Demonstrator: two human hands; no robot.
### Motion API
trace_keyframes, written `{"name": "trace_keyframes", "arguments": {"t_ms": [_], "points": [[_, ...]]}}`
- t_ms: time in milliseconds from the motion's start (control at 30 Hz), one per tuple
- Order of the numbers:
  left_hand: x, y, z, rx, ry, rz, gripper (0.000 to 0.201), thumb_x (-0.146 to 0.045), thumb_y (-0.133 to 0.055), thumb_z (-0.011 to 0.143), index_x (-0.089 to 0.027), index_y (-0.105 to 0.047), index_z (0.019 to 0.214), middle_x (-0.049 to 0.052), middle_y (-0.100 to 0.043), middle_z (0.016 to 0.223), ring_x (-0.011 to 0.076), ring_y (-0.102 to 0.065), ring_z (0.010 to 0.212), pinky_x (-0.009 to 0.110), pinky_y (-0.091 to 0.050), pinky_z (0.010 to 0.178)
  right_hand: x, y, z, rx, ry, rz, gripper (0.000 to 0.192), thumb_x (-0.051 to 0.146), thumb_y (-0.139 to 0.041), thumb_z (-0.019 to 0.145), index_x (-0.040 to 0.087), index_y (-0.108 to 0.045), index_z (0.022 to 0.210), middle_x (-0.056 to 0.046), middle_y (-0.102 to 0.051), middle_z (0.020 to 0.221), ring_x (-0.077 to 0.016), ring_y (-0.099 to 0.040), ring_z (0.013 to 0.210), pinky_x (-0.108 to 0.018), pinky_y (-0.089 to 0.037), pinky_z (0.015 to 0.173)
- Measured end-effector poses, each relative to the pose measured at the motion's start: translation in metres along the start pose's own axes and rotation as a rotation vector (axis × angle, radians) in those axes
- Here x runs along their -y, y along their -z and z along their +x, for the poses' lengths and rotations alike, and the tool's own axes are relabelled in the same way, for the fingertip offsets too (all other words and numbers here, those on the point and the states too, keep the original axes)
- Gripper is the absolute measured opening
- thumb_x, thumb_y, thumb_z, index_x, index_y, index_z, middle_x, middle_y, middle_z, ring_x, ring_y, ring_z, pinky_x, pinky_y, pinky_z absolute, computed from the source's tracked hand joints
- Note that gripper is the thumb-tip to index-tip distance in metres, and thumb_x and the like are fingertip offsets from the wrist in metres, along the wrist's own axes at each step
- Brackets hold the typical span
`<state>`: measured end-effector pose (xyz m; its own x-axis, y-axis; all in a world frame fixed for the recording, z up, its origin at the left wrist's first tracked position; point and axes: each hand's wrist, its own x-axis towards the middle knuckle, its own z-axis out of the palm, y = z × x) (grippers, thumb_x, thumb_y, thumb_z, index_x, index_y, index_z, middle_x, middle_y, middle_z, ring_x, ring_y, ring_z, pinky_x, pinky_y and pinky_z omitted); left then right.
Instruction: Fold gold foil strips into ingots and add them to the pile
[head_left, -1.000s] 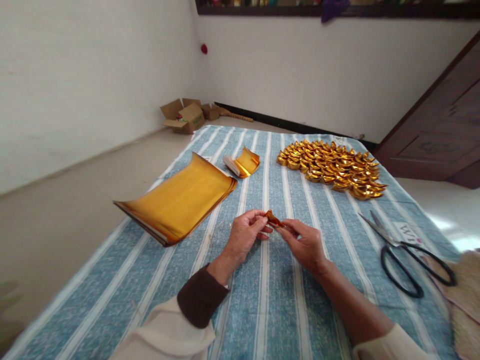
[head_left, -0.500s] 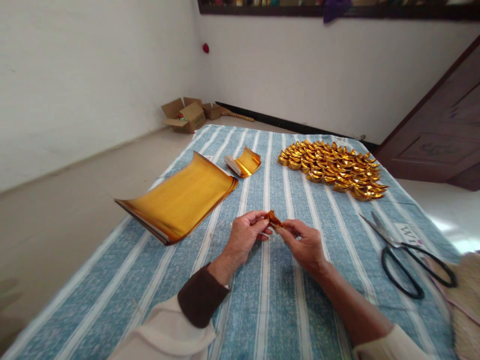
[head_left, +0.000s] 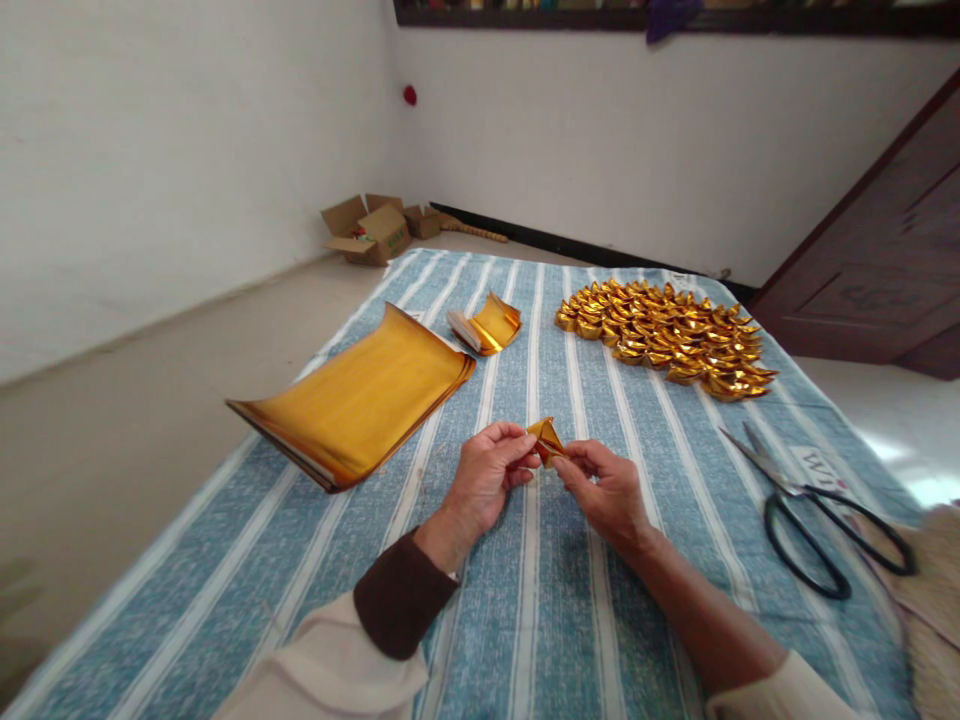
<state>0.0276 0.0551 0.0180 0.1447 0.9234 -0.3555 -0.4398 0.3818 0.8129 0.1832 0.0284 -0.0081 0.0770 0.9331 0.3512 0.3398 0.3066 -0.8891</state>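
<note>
A small folded piece of gold paper (head_left: 546, 439) is pinched between the fingertips of my left hand (head_left: 487, 478) and my right hand (head_left: 606, 487), just above the blue-and-white striped cloth (head_left: 525, 600). The piece stands up as a little pointed fold between the two thumbs. A large stack of gold paper sheets (head_left: 360, 395) lies to the left of my hands, its edges curling upward. A smaller stack of cut gold paper (head_left: 486, 325) sits beyond it. A heap of several folded gold ingots (head_left: 667, 335) lies at the far right of the cloth.
Black-handled scissors (head_left: 806, 505) lie on the cloth at the right, beside a woven mat (head_left: 937, 590). Open cardboard boxes (head_left: 371, 230) stand on the floor by the far wall. A dark wooden door (head_left: 885, 260) is at the right.
The gold piece has turned from lying flat between my fingertips to standing up as a pointed fold. Both hands stay in nearly the same place.
</note>
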Motion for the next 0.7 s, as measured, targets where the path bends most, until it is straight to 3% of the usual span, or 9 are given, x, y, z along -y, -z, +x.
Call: {"name": "trace_keyframes", "arguments": {"t_ms": [300,700], "points": [[-0.0005,-0.0016,-0.0017,0.042,0.136,-0.055,0.01,-0.014,-0.078,0.075,-0.011,-0.069,0.078,0.002,-0.064,0.067,0.0069,-0.058,0.054,0.014,-0.045,0.043,0.0016,0.0004,-0.0001,-0.008,0.023,-0.03,0.017,0.037,-0.061,0.085,0.021,-0.064,0.079,0.001,-0.062,0.061,-0.0116,-0.055,0.049,-0.023,-0.044,0.047],[-0.002,-0.0018,-0.0006,0.082,0.145,-0.059,0.013,-0.013,-0.079,0.072,-0.01,-0.067,0.071,0.0,-0.062,0.064,0.0044,-0.056,0.051,0.011,-0.039,0.04,0.0035,0.0007,0.0001,-0.001,0.064,-0.052,0.02,0.037,-0.059,0.086,0.021,-0.064,0.076,0.002,-0.059,0.057,-0.0108,-0.051,0.047,-0.022,-0.042,0.046]]}}
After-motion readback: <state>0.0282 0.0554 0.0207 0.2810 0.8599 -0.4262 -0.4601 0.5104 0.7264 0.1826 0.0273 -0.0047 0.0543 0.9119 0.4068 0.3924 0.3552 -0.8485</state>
